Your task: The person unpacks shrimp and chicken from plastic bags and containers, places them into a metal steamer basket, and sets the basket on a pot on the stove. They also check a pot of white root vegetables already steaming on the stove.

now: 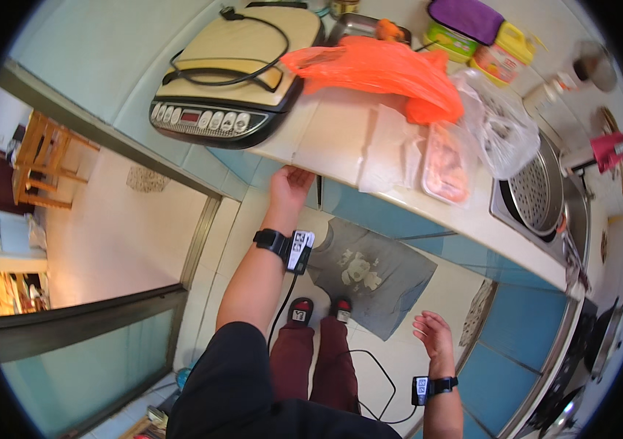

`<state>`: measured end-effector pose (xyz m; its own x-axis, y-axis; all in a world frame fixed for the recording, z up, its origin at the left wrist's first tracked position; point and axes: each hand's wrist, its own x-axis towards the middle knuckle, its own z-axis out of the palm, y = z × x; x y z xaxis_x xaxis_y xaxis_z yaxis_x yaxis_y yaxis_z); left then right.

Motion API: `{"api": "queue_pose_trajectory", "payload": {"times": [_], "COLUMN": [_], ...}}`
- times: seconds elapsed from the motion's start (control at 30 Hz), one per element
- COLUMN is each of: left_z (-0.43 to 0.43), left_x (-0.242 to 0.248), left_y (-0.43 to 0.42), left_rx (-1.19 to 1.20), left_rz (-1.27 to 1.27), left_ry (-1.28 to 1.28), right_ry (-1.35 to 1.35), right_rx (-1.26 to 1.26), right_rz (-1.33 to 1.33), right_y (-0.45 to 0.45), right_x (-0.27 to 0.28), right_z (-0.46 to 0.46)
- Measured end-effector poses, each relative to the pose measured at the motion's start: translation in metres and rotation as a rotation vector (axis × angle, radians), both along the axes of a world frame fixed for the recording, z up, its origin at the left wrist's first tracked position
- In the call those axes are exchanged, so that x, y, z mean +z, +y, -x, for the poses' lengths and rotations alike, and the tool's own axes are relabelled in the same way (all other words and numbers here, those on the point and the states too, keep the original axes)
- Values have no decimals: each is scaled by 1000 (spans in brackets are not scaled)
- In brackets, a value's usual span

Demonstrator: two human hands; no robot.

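Observation:
My left hand reaches to the underside of the counter's front edge, at the top of a blue cabinet door; its fingertips are hidden there, so its hold cannot be told. My right hand hangs over the floor at the lower right, fingers apart and holding nothing. On the countertop above my left hand lie an orange plastic bag, a clear plastic bag, a wrapped tray of what looks like raw meat and a whitish plastic bag. A cream electric griddle stands at the left.
A perforated metal pan sits over the sink at the right. A yellow jug stands at the back. A grey cloth with a printed figure lies on the floor before my feet. Cables hang from both wrist devices. A doorway opens at left.

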<state>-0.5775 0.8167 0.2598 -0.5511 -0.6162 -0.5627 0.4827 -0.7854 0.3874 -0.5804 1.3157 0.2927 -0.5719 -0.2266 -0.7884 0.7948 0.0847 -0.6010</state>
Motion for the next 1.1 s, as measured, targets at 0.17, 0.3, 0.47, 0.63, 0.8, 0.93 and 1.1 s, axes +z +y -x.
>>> {"api": "queue_pose_trajectory", "payload": {"times": [0.17,0.3,0.47,0.63,0.8,0.93,1.1], "left_z": [-102,-208,-298,-356,-386,-403,-420], "left_x": [17,38,46,32,19,19,18], "left_y": [8,-12,-49,-85,-127,-158,-189], "left_rx": [-236,-435,-433,-310,-195,-249,-319], "left_rz": [70,134,388,677,905,940,915], "left_ry": [-98,-342,-683,-915,-954,-888,-817], "right_ry": [-9,-16,93,261,474,569,762], "right_rx": [281,498,621,589,513,391,223], "right_rz": [20,144,149,69,-39,-92,-182], "right_y": [-113,-213,-318,-378,-424,-459,-499], "right_x": [-32,-47,-52,-60,-75,-89,-106], "right_z": [35,44,44,35,23,28,63]}}
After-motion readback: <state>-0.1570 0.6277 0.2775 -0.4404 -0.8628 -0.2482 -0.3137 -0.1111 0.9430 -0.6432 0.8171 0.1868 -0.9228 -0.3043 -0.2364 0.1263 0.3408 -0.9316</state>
